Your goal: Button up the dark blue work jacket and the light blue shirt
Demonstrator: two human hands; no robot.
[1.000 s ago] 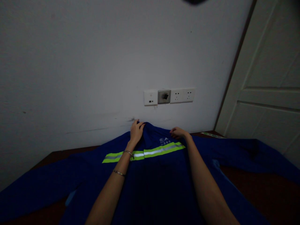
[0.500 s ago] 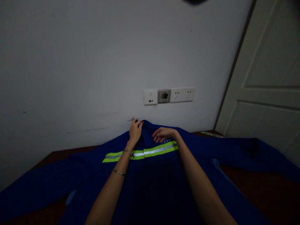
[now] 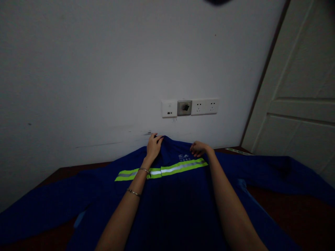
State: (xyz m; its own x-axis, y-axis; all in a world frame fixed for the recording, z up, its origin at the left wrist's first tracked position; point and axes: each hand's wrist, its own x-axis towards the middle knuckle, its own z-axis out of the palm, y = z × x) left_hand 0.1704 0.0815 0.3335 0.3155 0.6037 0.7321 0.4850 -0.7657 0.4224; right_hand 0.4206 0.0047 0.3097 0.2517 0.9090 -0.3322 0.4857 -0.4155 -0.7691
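Observation:
A blue work jacket [image 3: 183, 195] lies spread front up, sleeves out to both sides, with a yellow-green and silver reflective band across the chest. My left hand [image 3: 154, 146] pinches the collar at its peak, by the wall, and lifts it slightly. Two thin bracelets circle that forearm. My right hand [image 3: 199, 149] is at the jacket's right shoulder, just beside the white printed logo [image 3: 184, 157]. Its fingers are curled down and closed on the cloth; the thumb is mostly hidden. The jacket's lower part runs into deep shadow between my forearms.
The dark red-brown table [image 3: 300, 212] shows beneath the jacket and meets a pale wall [image 3: 104, 69]. Sockets and switch plates [image 3: 204, 106] sit on the wall just above the collar. A white panelled door [image 3: 298, 132] stands at right. A printed strip [image 3: 238, 151] lies along the back edge.
My right hand moved left to the collar, fingers loose over the logo, then returned right to the shoulder, uncovering the logo. My left hand kept its pinch on the collar.

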